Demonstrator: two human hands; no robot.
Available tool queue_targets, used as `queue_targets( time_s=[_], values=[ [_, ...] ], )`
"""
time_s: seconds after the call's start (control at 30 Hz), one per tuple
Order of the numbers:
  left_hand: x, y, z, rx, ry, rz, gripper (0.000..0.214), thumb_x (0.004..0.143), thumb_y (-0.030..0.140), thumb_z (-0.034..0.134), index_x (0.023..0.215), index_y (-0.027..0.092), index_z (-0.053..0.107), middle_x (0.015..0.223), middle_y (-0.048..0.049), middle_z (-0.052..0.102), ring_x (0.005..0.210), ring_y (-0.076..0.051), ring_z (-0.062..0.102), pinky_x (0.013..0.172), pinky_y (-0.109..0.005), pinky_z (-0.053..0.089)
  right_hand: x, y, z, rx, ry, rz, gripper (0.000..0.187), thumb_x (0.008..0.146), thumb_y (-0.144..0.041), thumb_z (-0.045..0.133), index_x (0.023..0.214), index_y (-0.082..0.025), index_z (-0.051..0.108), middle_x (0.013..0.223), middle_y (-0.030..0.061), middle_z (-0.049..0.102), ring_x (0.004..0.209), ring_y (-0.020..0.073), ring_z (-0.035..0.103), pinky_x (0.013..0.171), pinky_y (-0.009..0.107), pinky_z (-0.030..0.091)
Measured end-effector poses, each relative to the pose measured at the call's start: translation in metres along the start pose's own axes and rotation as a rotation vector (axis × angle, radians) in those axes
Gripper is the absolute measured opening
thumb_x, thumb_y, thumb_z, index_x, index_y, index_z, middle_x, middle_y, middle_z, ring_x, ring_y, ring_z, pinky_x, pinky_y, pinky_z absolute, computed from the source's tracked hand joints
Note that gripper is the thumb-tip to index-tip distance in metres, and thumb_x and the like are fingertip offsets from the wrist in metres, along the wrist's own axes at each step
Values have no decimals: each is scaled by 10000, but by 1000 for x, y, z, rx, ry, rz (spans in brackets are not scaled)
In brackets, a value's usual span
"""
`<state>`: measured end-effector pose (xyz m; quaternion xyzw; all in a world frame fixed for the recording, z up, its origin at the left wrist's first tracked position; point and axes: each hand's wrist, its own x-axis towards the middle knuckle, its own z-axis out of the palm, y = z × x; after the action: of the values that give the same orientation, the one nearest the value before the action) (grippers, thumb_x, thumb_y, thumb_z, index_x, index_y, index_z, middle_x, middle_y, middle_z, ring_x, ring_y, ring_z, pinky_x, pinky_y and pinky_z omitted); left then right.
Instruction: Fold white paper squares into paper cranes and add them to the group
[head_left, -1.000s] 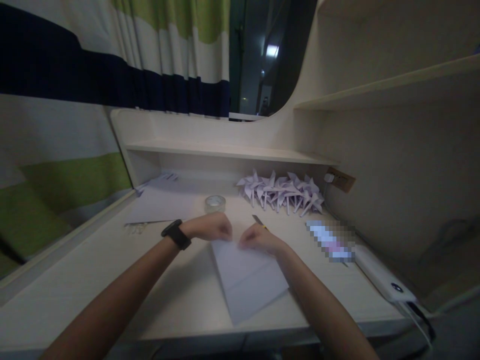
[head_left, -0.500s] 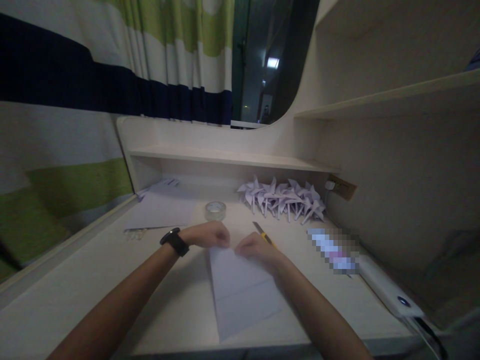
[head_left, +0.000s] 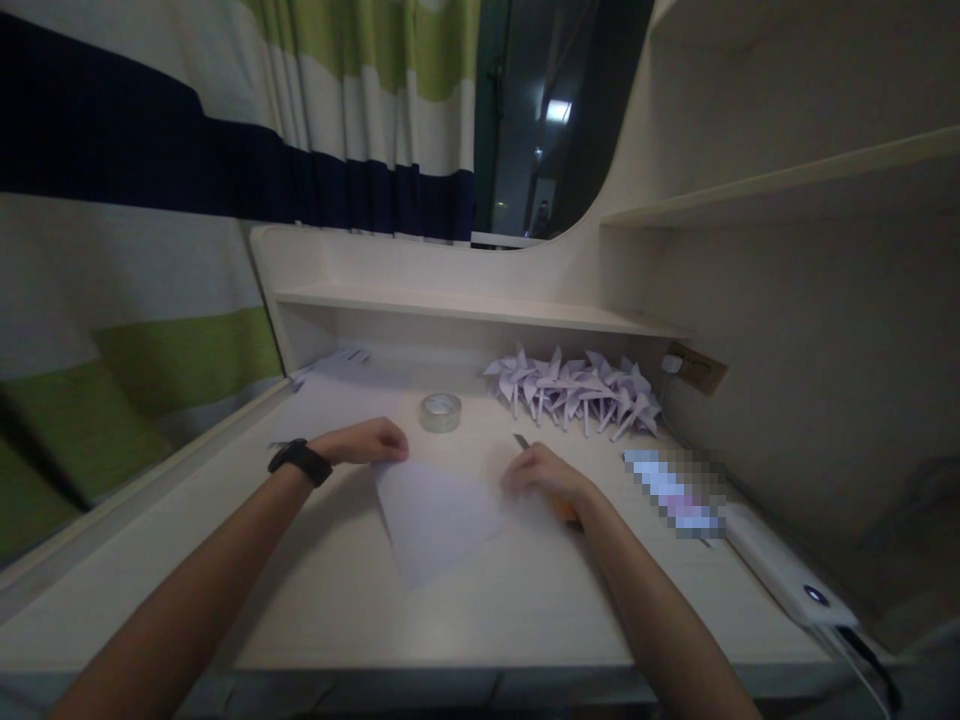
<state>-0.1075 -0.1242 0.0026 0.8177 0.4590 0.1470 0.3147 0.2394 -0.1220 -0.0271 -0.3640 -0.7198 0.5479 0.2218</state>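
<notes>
My left hand [head_left: 379,441], with a black watch [head_left: 300,460] on its wrist, pinches the upper left corner of a sheet of white paper [head_left: 439,520] that lies slanted over the desk. Just off the sheet's right edge is my right hand [head_left: 544,474], its fingers smeared by motion, so their hold cannot be told. Beneath it lies a yellow utility knife [head_left: 568,512], partly covered by the hand, with the blade end showing beyond. A roll of clear tape [head_left: 441,412] rests behind the sheet.
Several white paper pinwheels [head_left: 577,390] are heaped at the back right. More white paper [head_left: 337,400] lies at the back left. To the right are a blurred-out phone-like screen [head_left: 667,490] and a white power strip [head_left: 780,570] with cables. A shelf [head_left: 465,308] spans the back.
My left hand has moved left, drawing the paper left and away from me. My right hand has come off the paper and shifted right, over the knife.
</notes>
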Motion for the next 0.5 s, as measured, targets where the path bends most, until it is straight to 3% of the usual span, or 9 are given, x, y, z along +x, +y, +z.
queue_targets(
  time_s=[0.1, 0.2, 0.33, 0.5],
  values=[
    [-2, -1, 6, -12, 15, 22, 292, 766, 398, 578, 690, 126, 652, 670, -37, 622, 592, -142, 504, 561, -235, 360, 6, 4, 6, 45, 193, -94, 310, 690, -373, 700, 876, -129, 748, 840, 90, 736, 724, 167, 641, 628, 249, 443],
    [0, 5, 15, -21, 37, 65, 318, 785, 419, 566, 684, 128, 647, 665, -37, 620, 593, -143, 501, 567, -237, 370, 14, 10, 23, 53, 155, -162, 382, 680, -401, 733, 968, -150, 731, 943, 80, 729, 803, 184, 637, 730, 289, 448],
    [3, 18, 22, -29, 40, 109, 328, 786, 425, 570, 671, 128, 647, 665, -33, 621, 602, -142, 503, 574, -233, 378, 20, 17, 38, -65, 122, -106, 285, 655, -416, 744, 712, -137, 735, 666, 31, 687, 586, 139, 551, 588, 263, 395],
    [-5, 23, 19, 0, 22, 70, 310, 775, 417, 583, 700, 129, 667, 693, -44, 648, 632, -155, 533, 602, -249, 400, 15, 14, 25, -10, 184, 2, 268, 583, -397, 776, 618, -139, 712, 550, 14, 631, 492, 122, 493, 500, 244, 335]
  ],
)
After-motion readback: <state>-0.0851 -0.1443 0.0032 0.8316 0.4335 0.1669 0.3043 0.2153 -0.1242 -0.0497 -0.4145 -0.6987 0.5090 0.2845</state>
